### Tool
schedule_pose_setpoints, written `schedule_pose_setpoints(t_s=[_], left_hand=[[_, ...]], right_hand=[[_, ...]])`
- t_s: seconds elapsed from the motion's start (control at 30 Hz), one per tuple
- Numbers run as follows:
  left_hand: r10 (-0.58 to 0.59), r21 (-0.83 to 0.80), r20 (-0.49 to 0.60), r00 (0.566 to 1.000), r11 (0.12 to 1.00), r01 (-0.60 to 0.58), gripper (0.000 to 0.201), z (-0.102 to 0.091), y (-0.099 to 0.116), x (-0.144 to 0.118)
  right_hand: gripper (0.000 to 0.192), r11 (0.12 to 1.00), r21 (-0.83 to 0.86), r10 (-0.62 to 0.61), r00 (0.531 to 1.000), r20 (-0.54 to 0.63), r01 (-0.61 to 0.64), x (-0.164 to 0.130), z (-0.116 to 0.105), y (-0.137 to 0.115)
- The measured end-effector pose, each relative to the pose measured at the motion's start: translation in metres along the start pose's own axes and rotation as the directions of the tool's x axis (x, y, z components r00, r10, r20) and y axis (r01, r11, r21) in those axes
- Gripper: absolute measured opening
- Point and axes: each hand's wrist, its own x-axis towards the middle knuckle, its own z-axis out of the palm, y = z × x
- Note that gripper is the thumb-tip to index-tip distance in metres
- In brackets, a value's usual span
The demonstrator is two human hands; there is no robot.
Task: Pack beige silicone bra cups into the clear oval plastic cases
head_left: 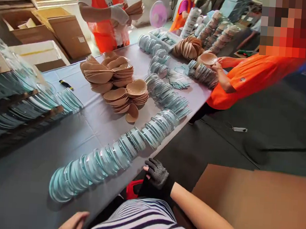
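Note:
My right hand (157, 173), in a dark mesh glove with bare fingertips, is by the table's near edge, its fingers loosely bent and nothing seen in them. My left hand (73, 223) shows only in part at the bottom of the picture; its fingers are partly hidden by the frame edge. Closest to both hands is a long row of clear, teal-tinted round shells (97, 164), nested on their sides along the table (85, 127). Behind it stand stacks of tan, shallow oval cups (117, 101), with a single tan cup (132, 113) in front.
At left, racks (21, 119) hold more clear shells; a black-and-yellow tool (66, 85) lies nearby. Across the table a person in an orange vest (103, 30) holds tan cups. At right a person in orange (239, 80) holds one tan cup. Cardboard (254, 205) lies right of me.

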Motion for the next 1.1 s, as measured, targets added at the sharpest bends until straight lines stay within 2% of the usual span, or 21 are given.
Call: schedule_pose_setpoints(t_s=[0.03, 0.07, 0.1, 0.2, 0.23, 0.3, 0.37, 0.43, 0.57, 0.63, 0.7, 0.8, 0.83, 0.9, 0.93, 1.0, 1.1], left_hand=[[0.018, -0.003, 0.016, 1.0, 1.0, -0.018, 0.039, 0.014, 0.026, 0.014], [0.091, 0.001, 0.047, 0.995, 0.996, -0.091, 0.039, 0.029, 0.058, 0.034], [0.182, 0.021, 0.093, 0.979, 0.983, -0.185, 0.038, 0.044, 0.093, 0.061], [0.293, 0.17, 0.21, 0.933, 0.928, -0.33, 0.041, 0.082, 0.188, 0.16], [0.273, 0.268, 0.227, 0.935, 0.905, -0.33, 0.045, 0.091, 0.21, 0.19], [0.135, 0.455, 0.174, 0.976, 0.868, -0.201, 0.073, 0.105, 0.234, 0.234], [-0.009, 0.549, 0.137, 0.99, 0.833, -0.068, 0.095, 0.114, 0.237, 0.252], [-0.09, 0.582, 0.136, 0.987, 0.813, -0.006, 0.101, 0.119, 0.229, 0.249], [-0.123, 0.583, 0.162, 0.979, 0.812, 0.006, 0.097, 0.123, 0.216, 0.228], [-0.134, 0.582, 0.16, 0.978, 0.813, 0.016, 0.096, 0.123, 0.218, 0.227], [-0.143, 0.586, 0.151, 0.978, 0.81, 0.028, 0.095, 0.125, 0.224, 0.23], [-0.135, 0.601, 0.119, 0.984, 0.798, 0.037, 0.097, 0.132, 0.233, 0.235], [-0.139, 0.608, 0.092, 0.986, 0.792, 0.055, 0.099, 0.136, 0.234, 0.234], [-0.177, 0.615, 0.029, 0.984, 0.779, 0.122, 0.104, 0.141, 0.235, 0.231], [-0.205, 0.613, 0.007, 0.979, 0.774, 0.157, 0.106, 0.143, 0.234, 0.228], [-0.242, 0.606, 0.001, 0.97, 0.772, 0.192, 0.105, 0.145, 0.23, 0.224], [-0.23, 0.592, 0.037, 0.973, 0.789, 0.164, 0.098, 0.14, 0.221, 0.221]], right_hand=[[0.041, 1.0, -0.025, -0.01, 1.0, -0.025, 0.01, -0.003, -0.016, 0.019], [0.041, 0.998, -0.059, -0.028, 0.999, -0.044, 0.025, -0.002, -0.033, 0.039], [0.043, 0.994, -0.095, -0.054, 0.997, -0.052, 0.049, 0.005, -0.047, 0.06], [0.061, 0.974, -0.155, -0.164, 0.986, 0.033, 0.167, 0.042, -0.076, 0.111], [0.069, 0.966, -0.154, -0.198, 0.976, 0.086, 0.21, 0.056, -0.081, 0.121], [0.08, 0.95, -0.128, -0.258, 0.946, 0.196, 0.286, 0.082, -0.083, 0.132], [0.086, 0.946, -0.105, -0.265, 0.919, 0.291, 0.307, 0.099, -0.083, 0.135], [0.085, 0.953, -0.095, -0.237, 0.906, 0.351, 0.286, 0.108, -0.082, 0.136], [0.071, 0.974, -0.128, -0.132, 0.923, 0.361, 0.189, 0.119, -0.077, 0.137], [0.07, 0.978, -0.14, -0.098, 0.929, 0.358, 0.157, 0.123, -0.075, 0.134], [0.072, 0.978, -0.122, -0.117, 0.925, 0.362, 0.171, 0.129, -0.076, 0.13], [0.072, 0.979, -0.113, -0.135, 0.951, 0.277, 0.172, 0.136, -0.092, 0.136], [0.071, 0.984, -0.134, -0.091, 0.973, 0.21, 0.121, 0.138, -0.101, 0.143], [0.072, 0.981, -0.173, 0.092, 0.995, 0.044, -0.083, 0.139, -0.121, 0.165], [0.074, 0.963, -0.166, 0.211, 0.977, -0.03, -0.214, 0.139, -0.131, 0.178], [0.079, 0.893, -0.087, 0.435, 0.896, -0.088, -0.442, 0.136, -0.145, 0.201], [0.086, 0.765, 0.083, 0.639, 0.769, 0.014, -0.638, 0.131, -0.149, 0.221]])
